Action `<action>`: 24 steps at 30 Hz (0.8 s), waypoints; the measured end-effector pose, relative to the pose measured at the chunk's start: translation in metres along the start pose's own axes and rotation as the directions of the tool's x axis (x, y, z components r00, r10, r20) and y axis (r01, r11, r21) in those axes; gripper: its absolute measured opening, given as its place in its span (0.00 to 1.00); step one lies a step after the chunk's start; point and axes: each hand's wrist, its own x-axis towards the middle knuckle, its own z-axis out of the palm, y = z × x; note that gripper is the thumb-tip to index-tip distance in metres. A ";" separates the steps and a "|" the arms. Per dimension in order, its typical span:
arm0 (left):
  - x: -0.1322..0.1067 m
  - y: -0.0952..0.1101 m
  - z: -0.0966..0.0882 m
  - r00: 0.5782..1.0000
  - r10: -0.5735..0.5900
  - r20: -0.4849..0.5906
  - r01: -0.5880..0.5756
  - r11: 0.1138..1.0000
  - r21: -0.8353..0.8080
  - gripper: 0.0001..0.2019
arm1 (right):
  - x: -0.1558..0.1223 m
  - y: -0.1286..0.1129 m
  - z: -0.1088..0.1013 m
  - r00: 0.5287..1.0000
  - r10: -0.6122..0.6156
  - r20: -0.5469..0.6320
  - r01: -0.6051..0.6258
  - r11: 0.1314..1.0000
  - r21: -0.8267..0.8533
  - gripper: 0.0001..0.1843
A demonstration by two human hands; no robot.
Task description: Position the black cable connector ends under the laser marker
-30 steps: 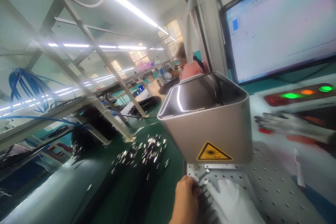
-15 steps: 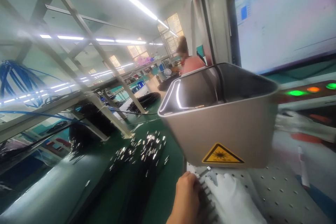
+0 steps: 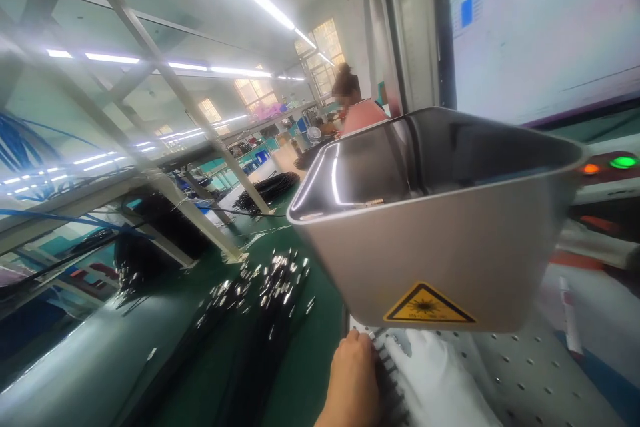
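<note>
At the bottom centre my bare left hand (image 3: 353, 373) is curled, with its fingertips turned away, at the left edge of a perforated metal plate (image 3: 520, 370). What it grips, if anything, is hidden. Beside it my right hand (image 3: 440, 373), in a white glove, has thumb and forefinger bent toward a toothed strip (image 3: 393, 367) between the hands. Anything in that pinch is too small to make out. Just above both hands stands a large grey shield (image 3: 430, 253), open-topped and dark inside, bearing a yellow warning triangle (image 3: 425, 303).
Black cables with shiny metal connectors (image 3: 283, 280) lie on the green table (image 3: 320, 260) to the left. A white marker (image 3: 570, 317) rests at right, below a monitor (image 3: 545, 33). Metal shelf posts (image 3: 210, 227) rise at left. Another person (image 3: 363, 117) sits farther back.
The view has shifted, so the shield looks larger and covers more at right. A small metal piece visible at my right fingertips before is now out of sight. Both hands stay close together.
</note>
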 end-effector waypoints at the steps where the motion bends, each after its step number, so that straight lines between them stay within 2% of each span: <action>1: 0.000 -0.001 0.000 1.000 0.002 -0.010 -0.002 0.999 -0.041 0.12 | 0.000 0.000 0.007 1.000 -0.026 0.002 0.026 0.999 -0.041 0.11; 5: 0.001 -0.004 0.003 0.999 -0.020 -0.029 0.018 0.996 -0.092 0.11 | -0.005 0.002 0.041 0.982 -0.170 0.079 0.183 0.960 -0.212 0.10; 9: 0.004 -0.005 0.004 1.000 -0.027 -0.011 0.026 0.996 -0.081 0.09 | -0.011 0.009 0.059 0.985 -0.145 0.093 0.164 0.953 -0.256 0.14; 15: 0.001 0.000 -0.004 1.000 -0.028 0.004 0.028 0.999 -0.023 0.09 | -0.012 0.007 0.042 0.987 -0.135 0.083 0.152 0.954 -0.257 0.15; 19: 0.001 0.005 -0.008 0.998 -0.046 0.045 0.041 0.994 0.106 0.12 | -0.012 0.004 0.028 0.986 -0.141 0.091 0.157 0.967 -0.201 0.15; 21: 0.002 0.006 -0.007 0.999 -0.020 0.046 0.013 0.989 0.145 0.14 | -0.011 0.004 0.027 0.985 -0.143 0.099 0.158 0.974 -0.164 0.16; 24: 0.001 0.003 -0.002 0.999 0.033 0.021 -0.034 0.997 0.074 0.14 | -0.007 0.006 0.034 0.987 -0.129 0.098 0.143 0.977 -0.155 0.14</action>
